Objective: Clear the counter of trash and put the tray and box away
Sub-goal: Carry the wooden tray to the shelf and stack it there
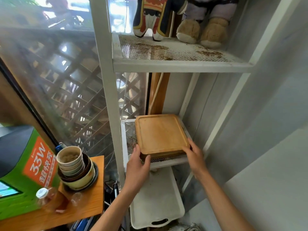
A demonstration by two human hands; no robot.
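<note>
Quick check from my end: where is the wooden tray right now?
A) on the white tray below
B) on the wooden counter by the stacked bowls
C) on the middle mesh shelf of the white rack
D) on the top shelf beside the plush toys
C: the wooden tray lies flat on the middle mesh shelf, with the left hand and right hand gripping its near corners.

wooden tray [160, 135] fills the mesh shelf [129, 139]; clear headroom above.

Wood tray [160, 134], matt, smooth grain, on white painted metal mesh shelf [130, 140], rust-flecked. At 12 o'clock, cloth plush toys [201, 29] on upper mesh shelf [166, 52]. At 8 o'clock, glazed ceramic bowls [75, 170] on orange wood tabletop [86, 207]. White plastic tray [156, 202] at 6 o'clock.
</note>
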